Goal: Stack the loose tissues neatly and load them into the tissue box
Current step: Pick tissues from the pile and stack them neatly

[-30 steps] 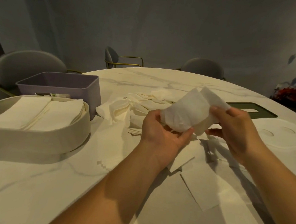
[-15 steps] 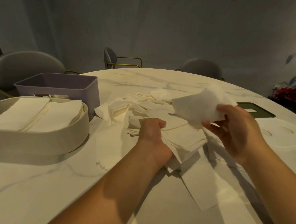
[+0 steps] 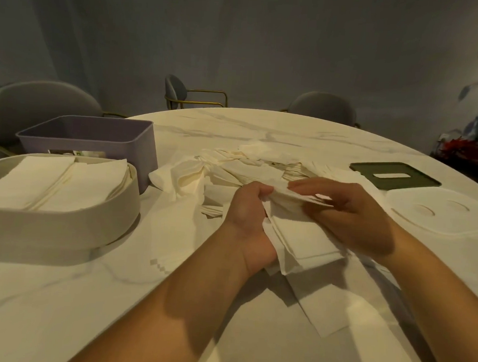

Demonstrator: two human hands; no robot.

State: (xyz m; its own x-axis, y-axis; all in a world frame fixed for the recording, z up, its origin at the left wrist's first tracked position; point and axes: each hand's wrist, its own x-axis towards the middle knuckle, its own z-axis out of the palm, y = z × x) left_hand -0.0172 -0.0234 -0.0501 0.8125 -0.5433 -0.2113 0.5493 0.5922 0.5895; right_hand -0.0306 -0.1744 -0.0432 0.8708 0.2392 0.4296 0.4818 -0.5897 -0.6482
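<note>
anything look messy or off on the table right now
Yes. The loose tissues in the middle lie crumpled and jumbled, and the sheets held by the left hand and right hand fan out askew, unlike the neat stack in the cream box. The green lid lies off any box. Nothing looks torn.

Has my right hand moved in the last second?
Yes. The right hand has shifted left and down, away from the green lid, onto the tissue stack.

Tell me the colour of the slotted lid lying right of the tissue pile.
Dark olive green, plain; the lid shows best in the head view.
</note>
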